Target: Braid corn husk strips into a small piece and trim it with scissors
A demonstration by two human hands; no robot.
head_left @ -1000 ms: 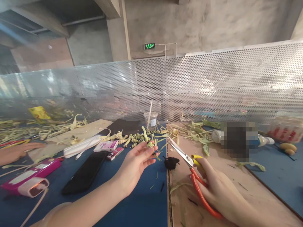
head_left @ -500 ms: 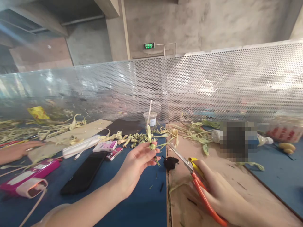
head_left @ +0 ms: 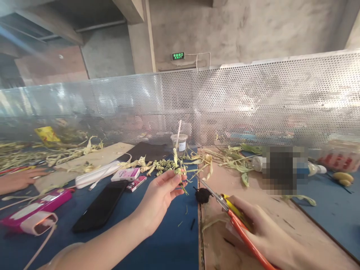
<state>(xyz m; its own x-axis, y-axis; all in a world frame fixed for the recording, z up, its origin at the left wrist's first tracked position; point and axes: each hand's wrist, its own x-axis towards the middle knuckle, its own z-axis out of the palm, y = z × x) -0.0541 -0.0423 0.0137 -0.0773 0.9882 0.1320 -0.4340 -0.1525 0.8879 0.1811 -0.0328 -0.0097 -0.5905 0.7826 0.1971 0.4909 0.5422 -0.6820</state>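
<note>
Pinched between the thumb and fingers of my left hand (head_left: pixel 163 195) is a small knotted piece of pale green plant (head_left: pixel 177 170), with a pale strip standing up and thin green ends hanging below. My right hand (head_left: pixel 261 228) is wrapped round the red and yellow handles of a pair of scissors (head_left: pixel 221 200). Its metal blades point up and left, the tips just right of the plant piece; whether they touch it I cannot tell. Below the blades lies a black tangled clump (head_left: pixel 203 195). Behind my left hand sits a pile of similar green knots (head_left: pixel 163 166).
Left of my arm lie a black phone (head_left: pixel 99 206), a pink-and-white box (head_left: pixel 125 174) and a magenta power strip (head_left: pixel 42 208). Another person's hand (head_left: pixel 21 180) rests at far left. A plastic cup (head_left: pixel 179 142) with a straw stands before the perforated metal screen (head_left: pixel 239 101). Leaf strips (head_left: pixel 230 159) lie right.
The scissors have moved slightly left and down, their tips nearer my left hand, and the handles look closer together. My left hand keeps its hold on the plant piece.
</note>
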